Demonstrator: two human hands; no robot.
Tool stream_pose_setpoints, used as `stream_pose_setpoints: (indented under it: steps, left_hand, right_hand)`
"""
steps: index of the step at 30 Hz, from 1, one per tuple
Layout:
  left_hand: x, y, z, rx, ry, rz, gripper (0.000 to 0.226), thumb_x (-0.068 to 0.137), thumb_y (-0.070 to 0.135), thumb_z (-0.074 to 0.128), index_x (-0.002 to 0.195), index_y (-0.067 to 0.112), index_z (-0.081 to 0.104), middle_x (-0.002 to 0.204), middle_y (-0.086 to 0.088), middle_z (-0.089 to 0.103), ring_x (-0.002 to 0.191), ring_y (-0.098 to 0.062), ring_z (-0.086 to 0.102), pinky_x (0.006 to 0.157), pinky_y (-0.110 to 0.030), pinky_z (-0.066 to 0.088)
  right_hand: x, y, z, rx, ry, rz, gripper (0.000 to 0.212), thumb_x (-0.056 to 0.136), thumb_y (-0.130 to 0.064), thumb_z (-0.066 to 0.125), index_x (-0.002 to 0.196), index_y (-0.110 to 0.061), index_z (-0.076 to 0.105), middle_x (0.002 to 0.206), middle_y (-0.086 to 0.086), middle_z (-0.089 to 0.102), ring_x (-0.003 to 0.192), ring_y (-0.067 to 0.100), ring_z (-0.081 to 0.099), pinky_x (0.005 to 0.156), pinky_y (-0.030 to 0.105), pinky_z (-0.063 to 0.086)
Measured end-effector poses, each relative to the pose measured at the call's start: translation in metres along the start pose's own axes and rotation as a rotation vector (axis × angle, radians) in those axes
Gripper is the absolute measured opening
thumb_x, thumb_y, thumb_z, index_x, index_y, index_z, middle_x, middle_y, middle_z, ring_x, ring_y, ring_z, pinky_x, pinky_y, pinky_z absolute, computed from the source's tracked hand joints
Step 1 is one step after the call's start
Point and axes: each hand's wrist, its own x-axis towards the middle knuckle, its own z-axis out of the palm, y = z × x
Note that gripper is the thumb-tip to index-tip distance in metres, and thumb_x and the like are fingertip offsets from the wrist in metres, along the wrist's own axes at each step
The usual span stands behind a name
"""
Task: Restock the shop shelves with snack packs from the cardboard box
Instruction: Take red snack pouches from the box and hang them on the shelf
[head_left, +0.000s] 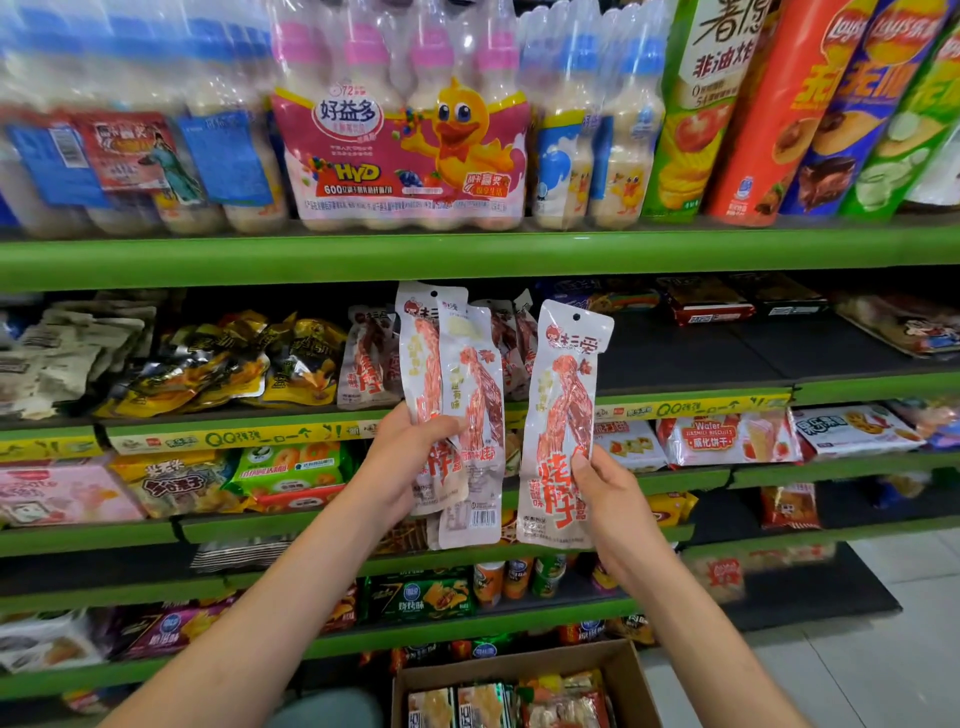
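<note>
My left hand (402, 457) grips two long white-and-red meat snack packs (457, 395) upright, overlapped, in front of the second shelf. My right hand (605, 493) holds a single matching snack pack (563, 415) by its lower edge, just right of the others. More packs of the same kind (371, 358) lean on the dark shelf board behind them. The open cardboard box (524, 670) sits on the floor below, with several snack packs (511, 701) inside.
Green-edged shelves (467, 254) fill the view. Bottled milk drinks (405, 135) and crisp tubes (779, 114) stand on top. Yellow foil packs (223, 364) lie left of the meat snacks. Bare dark shelf board (691, 353) lies to the right. Grey tiled floor (883, 649) is at lower right.
</note>
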Motion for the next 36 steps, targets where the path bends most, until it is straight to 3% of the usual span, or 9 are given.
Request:
stream_pose_setpoints:
  steps: [8, 12, 15, 18, 21, 27, 29, 33, 36]
  left_hand:
    - [0.002, -0.003, -0.005, -0.026, 0.008, -0.004, 0.036, 0.083, 0.013, 0.076, 0.118, 0.015, 0.067, 0.112, -0.005, 0.077, 0.109, -0.029, 0.071, 0.104, -0.055, 0.049]
    - [0.002, -0.006, -0.017, -0.068, 0.048, -0.01, 0.047, 0.073, 0.022, 0.08, 0.119, 0.018, 0.068, 0.115, -0.003, 0.076, 0.114, -0.031, 0.069, 0.107, -0.056, 0.046]
    - [0.005, -0.006, -0.031, -0.095, 0.081, -0.015, 0.041, 0.082, 0.016, 0.078, 0.121, 0.018, 0.067, 0.116, -0.004, 0.076, 0.114, -0.031, 0.069, 0.107, -0.056, 0.046]
    - [0.008, -0.004, -0.046, -0.138, 0.111, -0.026, 0.036, 0.087, 0.012, 0.075, 0.121, 0.018, 0.067, 0.114, -0.005, 0.077, 0.109, -0.03, 0.071, 0.103, -0.055, 0.05]
    - [0.01, -0.002, -0.057, -0.179, 0.101, -0.03, 0.036, 0.089, 0.011, 0.073, 0.124, 0.017, 0.065, 0.115, -0.008, 0.076, 0.106, -0.031, 0.073, 0.099, -0.054, 0.054]
    - [0.006, 0.001, -0.068, -0.231, 0.117, -0.036, 0.033, 0.091, 0.008, 0.07, 0.123, 0.014, 0.065, 0.113, -0.011, 0.077, 0.103, -0.032, 0.074, 0.094, -0.051, 0.057]
    - [0.005, 0.002, -0.069, -0.248, 0.134, -0.053, 0.033, 0.091, 0.009, 0.071, 0.123, 0.012, 0.063, 0.112, -0.013, 0.076, 0.103, -0.034, 0.074, 0.096, -0.054, 0.056]
    - [0.003, 0.004, -0.071, -0.272, 0.155, -0.087, 0.038, 0.089, 0.009, 0.073, 0.125, 0.009, 0.059, 0.111, -0.017, 0.076, 0.102, -0.037, 0.073, 0.096, -0.058, 0.055]
    - [0.002, 0.004, -0.072, -0.275, 0.155, -0.095, 0.041, 0.089, 0.01, 0.073, 0.128, 0.007, 0.058, 0.112, -0.018, 0.075, 0.103, -0.038, 0.073, 0.097, -0.059, 0.054]
  right_hand:
    - [0.003, 0.001, 0.002, 0.013, -0.007, 0.013, 0.027, 0.108, -0.027, 0.042, 0.121, -0.028, 0.066, 0.112, -0.001, 0.076, 0.101, 0.018, 0.074, 0.073, 0.027, 0.06]
    - [0.014, -0.004, 0.0, -0.072, 0.083, 0.041, 0.022, 0.105, -0.03, 0.05, 0.105, -0.027, 0.072, 0.098, 0.003, 0.079, 0.089, 0.025, 0.076, 0.083, 0.051, 0.061]
    - [0.038, -0.016, 0.001, -0.185, 0.129, 0.059, 0.02, 0.104, -0.031, 0.052, 0.103, -0.021, 0.069, 0.088, 0.003, 0.079, 0.083, 0.029, 0.076, 0.081, 0.057, 0.058]
    - [0.069, -0.034, 0.009, -0.276, 0.155, 0.05, 0.019, 0.104, -0.03, 0.052, 0.101, -0.02, 0.068, 0.083, 0.005, 0.078, 0.075, 0.03, 0.075, 0.076, 0.053, 0.059]
    - [0.099, -0.054, 0.023, -0.306, 0.149, -0.001, 0.017, 0.103, -0.027, 0.053, 0.102, -0.019, 0.068, 0.072, -0.001, 0.074, 0.061, 0.02, 0.066, 0.06, 0.038, 0.052]
    - [0.15, -0.1, 0.075, -0.28, 0.134, -0.109, 0.01, 0.088, -0.022, 0.072, 0.083, -0.019, 0.063, 0.076, 0.002, 0.069, 0.074, 0.02, 0.063, 0.06, 0.026, 0.045]
    - [0.162, -0.104, 0.09, -0.423, 0.106, -0.133, 0.012, 0.084, -0.023, 0.076, 0.084, -0.019, 0.065, 0.086, 0.007, 0.072, 0.079, 0.023, 0.068, 0.067, 0.028, 0.049]
    - [0.165, -0.092, 0.094, -1.07, 0.041, -0.122, 0.025, 0.088, -0.029, 0.066, 0.1, -0.008, 0.072, 0.099, 0.014, 0.071, 0.091, 0.029, 0.068, 0.074, 0.03, 0.053]
    - [0.152, -0.08, 0.085, -1.236, 0.03, -0.172, 0.024, 0.088, -0.022, 0.062, 0.107, -0.01, 0.072, 0.107, 0.018, 0.071, 0.097, 0.032, 0.066, 0.082, 0.035, 0.055]
